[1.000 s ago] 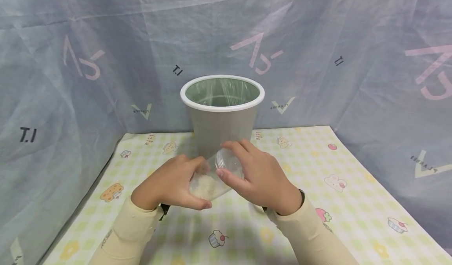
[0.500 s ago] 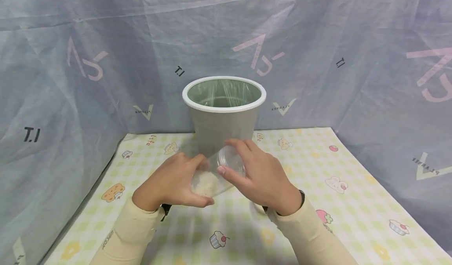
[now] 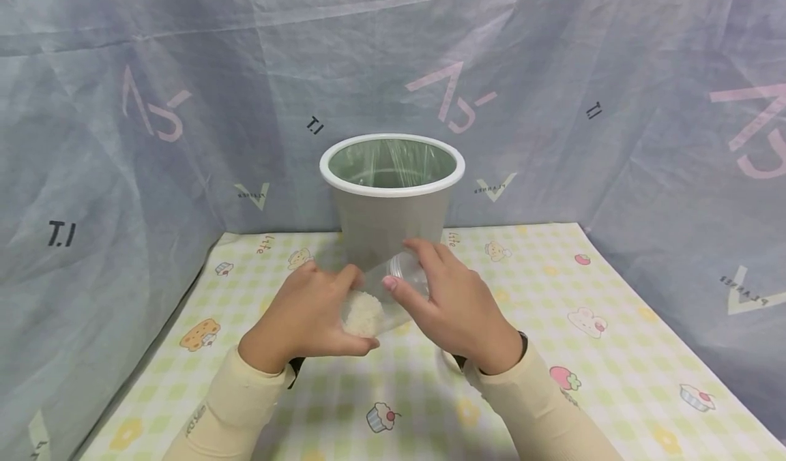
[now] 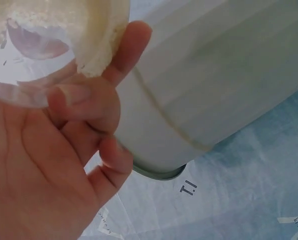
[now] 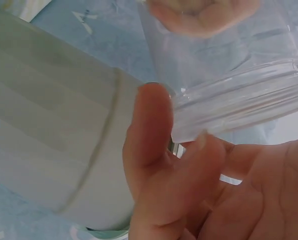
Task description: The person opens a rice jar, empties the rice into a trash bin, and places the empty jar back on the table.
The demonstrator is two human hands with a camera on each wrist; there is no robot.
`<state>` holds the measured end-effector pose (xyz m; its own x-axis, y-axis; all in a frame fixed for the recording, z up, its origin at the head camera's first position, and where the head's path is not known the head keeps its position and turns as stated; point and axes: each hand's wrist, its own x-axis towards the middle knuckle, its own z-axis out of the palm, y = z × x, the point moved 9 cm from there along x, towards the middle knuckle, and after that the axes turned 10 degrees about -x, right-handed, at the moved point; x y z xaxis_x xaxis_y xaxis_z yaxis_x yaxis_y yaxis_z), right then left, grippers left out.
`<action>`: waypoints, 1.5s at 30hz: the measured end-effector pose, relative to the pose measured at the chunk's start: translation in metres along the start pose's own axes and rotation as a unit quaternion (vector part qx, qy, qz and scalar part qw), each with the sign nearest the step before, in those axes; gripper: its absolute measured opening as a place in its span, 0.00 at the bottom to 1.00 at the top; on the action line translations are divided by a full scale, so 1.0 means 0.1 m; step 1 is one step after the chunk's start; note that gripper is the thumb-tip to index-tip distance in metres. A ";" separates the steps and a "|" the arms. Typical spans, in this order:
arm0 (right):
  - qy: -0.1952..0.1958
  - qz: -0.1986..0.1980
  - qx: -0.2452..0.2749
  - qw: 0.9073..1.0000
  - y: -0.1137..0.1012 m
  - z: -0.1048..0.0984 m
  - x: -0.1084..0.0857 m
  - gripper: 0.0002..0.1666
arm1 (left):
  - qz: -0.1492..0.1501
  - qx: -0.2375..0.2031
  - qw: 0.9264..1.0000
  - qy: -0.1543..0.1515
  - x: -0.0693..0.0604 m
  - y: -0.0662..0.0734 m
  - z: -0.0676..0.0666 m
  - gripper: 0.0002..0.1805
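A clear plastic jar (image 3: 393, 305) lies tilted between my hands, its ribbed neck toward the right and up. White grainy stuff (image 3: 364, 316), perhaps cooked rice, sits clumped at its base end. My left hand (image 3: 307, 314) grips the base end, thumb below and fingers above. At the neck end, my right hand (image 3: 457, 304) holds the jar between thumb and fingers. The left wrist view shows the pale clump (image 4: 96, 55) against the jar wall beside the fingers. In the right wrist view, the threaded neck (image 5: 239, 102) rests by my fingertips.
Behind the hands stands a grey bin (image 3: 393, 222) with a white rim and a clear liner inside. A round pale object (image 3: 450, 361), partly hidden, lies by my right wrist. The checked tablecloth (image 3: 522, 352) covers the table; grey-blue fabric (image 3: 393, 52) hangs around it.
The jar and both hands have shifted slightly right in view. The white stuff looks more gathered into a lump at the base end. Both hands keep their hold.
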<state>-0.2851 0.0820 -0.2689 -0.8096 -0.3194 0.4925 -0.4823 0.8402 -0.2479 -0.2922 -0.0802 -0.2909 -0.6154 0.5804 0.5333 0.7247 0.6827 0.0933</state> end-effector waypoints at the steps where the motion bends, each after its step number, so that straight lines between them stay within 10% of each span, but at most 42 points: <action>1: -0.002 0.002 0.000 1.000 0.00 0.01 0.00 0.44 | 0.002 0.004 1.000 0.001 0.00 0.01 0.00 0.40; 45: 0.067 -0.087 0.007 0.994 -0.11 -0.05 0.00 0.24 | -0.001 -0.037 0.999 -0.024 0.00 0.05 0.01 0.39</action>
<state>-0.2783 0.0750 -0.2624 -0.6614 -0.3976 0.6360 -0.6166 0.7710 -0.1592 -0.2888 -0.0759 -0.2915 -0.6294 0.6007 0.4931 0.7433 0.6505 0.1563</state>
